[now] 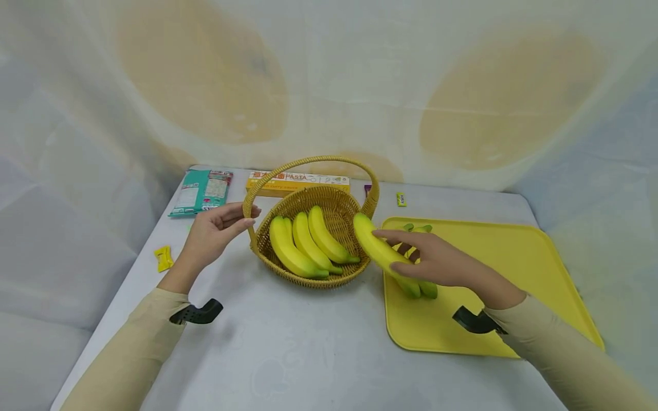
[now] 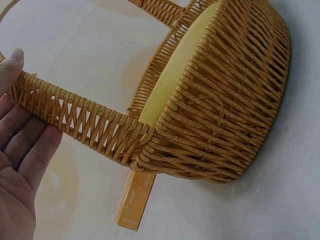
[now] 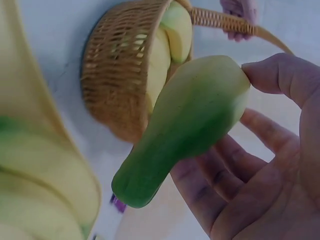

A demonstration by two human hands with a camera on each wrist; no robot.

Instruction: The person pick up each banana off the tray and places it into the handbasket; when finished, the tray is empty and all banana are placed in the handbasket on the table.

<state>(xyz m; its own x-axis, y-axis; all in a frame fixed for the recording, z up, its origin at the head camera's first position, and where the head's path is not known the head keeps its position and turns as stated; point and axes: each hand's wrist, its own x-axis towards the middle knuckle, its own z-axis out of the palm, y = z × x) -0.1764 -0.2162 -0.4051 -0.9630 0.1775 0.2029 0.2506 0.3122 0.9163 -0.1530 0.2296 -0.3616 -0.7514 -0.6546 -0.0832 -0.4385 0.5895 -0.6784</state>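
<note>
**While the left hand [image 1: 213, 231] gripped the handle [image 1: 319, 159], the right hand [image 1: 437, 260] held a banana [image 1: 380, 250]**

Thumb and fingers were clamped on that banana just beside the basket [image 1: 339, 220], above the edge of the yellow tray [image 1: 493, 308]; the left fingers curled round the handle. Being smooth, the fruit could have slipped, or knocked the handle's foot if swung sideways; a tug on the handle might have tipped the basket and spilled its loose bananas [image 1: 307, 240]. A box [image 1: 298, 184] behind read "PASTA" and "curry sauce"; the teal bag's [image 1: 192, 193] print was too small to read.
</note>
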